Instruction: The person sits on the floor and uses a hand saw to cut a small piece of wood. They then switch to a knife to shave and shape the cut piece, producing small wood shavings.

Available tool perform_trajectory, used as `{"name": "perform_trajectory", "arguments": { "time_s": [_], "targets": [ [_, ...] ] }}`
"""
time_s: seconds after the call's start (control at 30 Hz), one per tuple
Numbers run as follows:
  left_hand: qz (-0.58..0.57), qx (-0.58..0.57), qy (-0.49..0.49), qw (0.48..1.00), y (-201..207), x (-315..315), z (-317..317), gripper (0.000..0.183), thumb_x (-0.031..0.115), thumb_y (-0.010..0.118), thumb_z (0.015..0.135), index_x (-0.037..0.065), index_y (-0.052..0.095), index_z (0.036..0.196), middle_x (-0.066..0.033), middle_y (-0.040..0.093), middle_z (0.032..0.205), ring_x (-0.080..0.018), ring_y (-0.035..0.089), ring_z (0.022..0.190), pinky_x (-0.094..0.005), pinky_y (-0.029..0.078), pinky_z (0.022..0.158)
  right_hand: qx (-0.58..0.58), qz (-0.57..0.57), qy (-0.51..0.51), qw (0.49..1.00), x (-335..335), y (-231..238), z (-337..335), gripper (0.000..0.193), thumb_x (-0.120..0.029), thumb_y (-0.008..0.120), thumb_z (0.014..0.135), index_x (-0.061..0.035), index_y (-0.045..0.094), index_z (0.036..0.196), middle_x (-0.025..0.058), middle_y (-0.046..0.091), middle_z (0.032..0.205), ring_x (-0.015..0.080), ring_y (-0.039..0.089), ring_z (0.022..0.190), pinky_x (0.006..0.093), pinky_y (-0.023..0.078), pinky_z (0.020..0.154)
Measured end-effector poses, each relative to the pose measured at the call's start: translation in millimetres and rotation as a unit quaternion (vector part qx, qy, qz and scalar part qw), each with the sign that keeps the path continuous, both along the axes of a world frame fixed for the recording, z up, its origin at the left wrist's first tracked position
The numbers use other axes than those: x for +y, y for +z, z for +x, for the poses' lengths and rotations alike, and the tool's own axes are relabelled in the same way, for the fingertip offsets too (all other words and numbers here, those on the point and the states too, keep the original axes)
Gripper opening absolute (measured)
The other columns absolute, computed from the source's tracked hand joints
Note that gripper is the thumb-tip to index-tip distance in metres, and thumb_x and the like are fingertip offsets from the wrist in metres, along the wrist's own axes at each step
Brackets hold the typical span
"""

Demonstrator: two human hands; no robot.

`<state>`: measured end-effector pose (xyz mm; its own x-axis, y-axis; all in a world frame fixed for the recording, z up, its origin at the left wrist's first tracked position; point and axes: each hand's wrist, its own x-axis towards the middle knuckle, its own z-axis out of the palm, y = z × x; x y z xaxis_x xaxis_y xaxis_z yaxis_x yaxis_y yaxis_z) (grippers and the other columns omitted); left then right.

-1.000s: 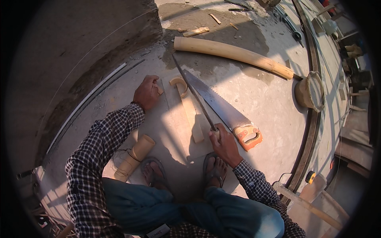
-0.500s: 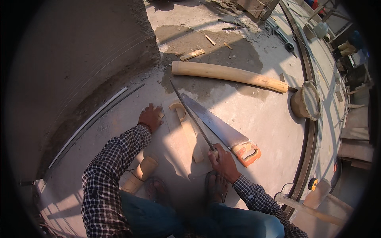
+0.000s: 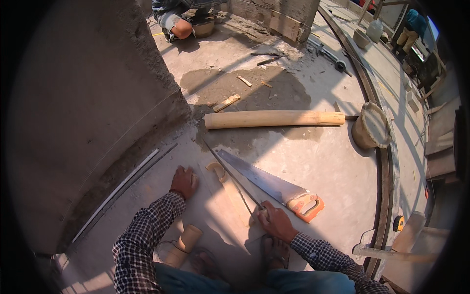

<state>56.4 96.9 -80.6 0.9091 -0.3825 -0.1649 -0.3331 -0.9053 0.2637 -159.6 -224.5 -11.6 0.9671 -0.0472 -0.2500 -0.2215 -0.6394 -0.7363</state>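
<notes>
My right hand (image 3: 277,221) is closed round the near end of a long, narrow, dark metal blade (image 3: 232,176), whose tapered tip points away from me. My left hand (image 3: 184,182) rests low over the floor with fingers curled, and a small pale piece shows at its fingertips, too hidden to name. Between the hands lies a split bamboo piece (image 3: 229,188), partly behind the blade. Just right of the blade a handsaw (image 3: 267,177) with an orange-and-wood handle lies flat. A short bamboo section (image 3: 187,240) sits beside my left foot.
A thick bamboo pole (image 3: 274,119) lies across the floor ahead, near a mortar-stained bucket (image 3: 373,126). Pliers (image 3: 270,58) and wood scraps (image 3: 226,103) lie beyond. A rough wall (image 3: 98,98) stands left; a dark metal rail (image 3: 384,186) runs right. Another person's knee (image 3: 181,29) shows at the top.
The view has tilted up and shifted, bringing another person into sight at the top. My right hand still grips the blade; my left hand stays low near the floor, its fingers curled.
</notes>
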Motion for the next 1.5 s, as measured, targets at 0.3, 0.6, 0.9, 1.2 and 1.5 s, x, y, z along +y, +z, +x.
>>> {"name": "perform_trajectory", "arguments": {
  "time_s": [0.3, 0.6, 0.9, 1.2, 1.5],
  "targets": [
    [-0.075, 0.029, 0.001, 0.997, 13.1, -6.1, 3.0, 0.041, 0.028, 0.062, 0.095, 0.003, 0.055, 0.127, -0.0276, 0.050, 0.121, -0.0446, 0.055, 0.114, -0.0510, 0.048, 0.099, 0.007, 0.045, 0.000, 0.999, 4.9, -3.0, 1.1, 0.034, -0.028, 0.063, 0.099, -0.0044, 0.054, 0.122, 0.0292, 0.070, 0.086, 0.0491, 0.069, 0.080, 0.0549, 0.055, 0.071],
    [0.105, -0.124, -0.074, 0.984, 19.4, -13.2, -17.2, 0.053, 0.037, 0.069, 0.092, 0.008, 0.056, 0.134, -0.0206, 0.051, 0.132, -0.0372, 0.052, 0.125, -0.0509, 0.040, 0.111, 0.023, 0.032, -0.008, 0.999, 6.6, 1.0, 3.2, 0.032, -0.026, 0.064, 0.099, -0.0031, 0.055, 0.119, 0.0305, 0.067, 0.081, 0.0500, 0.068, 0.077, 0.0537, 0.052, 0.066],
    [-0.181, -0.101, -0.011, 0.978, 45.2, -55.1, -4.0, 0.032, 0.027, 0.077, 0.085, 0.006, 0.064, 0.107, -0.0113, 0.068, 0.101, -0.0290, 0.067, 0.095, -0.0426, 0.051, 0.088, 0.011, 0.043, -0.012, 0.999, 5.2, -4.9, 2.1, 0.032, -0.028, 0.065, 0.098, -0.0024, 0.056, 0.115, 0.0281, 0.069, 0.086, 0.0468, 0.069, 0.078, 0.0495, 0.053, 0.067],
    [-0.265, -0.012, 0.012, 0.964, 72.5, -98.7, -26.2, 0.017, 0.020, 0.074, 0.088, 0.005, 0.066, 0.088, -0.0122, 0.070, 0.082, -0.0289, 0.069, 0.075, -0.0398, 0.054, 0.067, -0.091, 0.107, -0.109, 0.984, -8.2, -1.6, 47.7, 0.034, -0.034, 0.072, 0.097, -0.0057, 0.057, 0.107, 0.0064, 0.063, 0.075, 0.0159, 0.061, 0.061, 0.0330, 0.049, 0.058],
    [-0.257, 0.078, -0.174, 0.947, 94.0, -130.6, -63.1, 0.024, 0.026, 0.073, 0.089, 0.002, 0.071, 0.089, -0.0167, 0.070, 0.083, -0.0360, 0.068, 0.077, -0.0438, 0.053, 0.070, 0.053, 0.266, -0.113, 0.956, -34.5, 11.3, 66.6, 0.041, -0.029, 0.083, 0.084, -0.0033, 0.060, 0.107, 0.0047, 0.066, 0.092, 0.0151, 0.064, 0.083, 0.0334, 0.054, 0.075]
  ]
}}
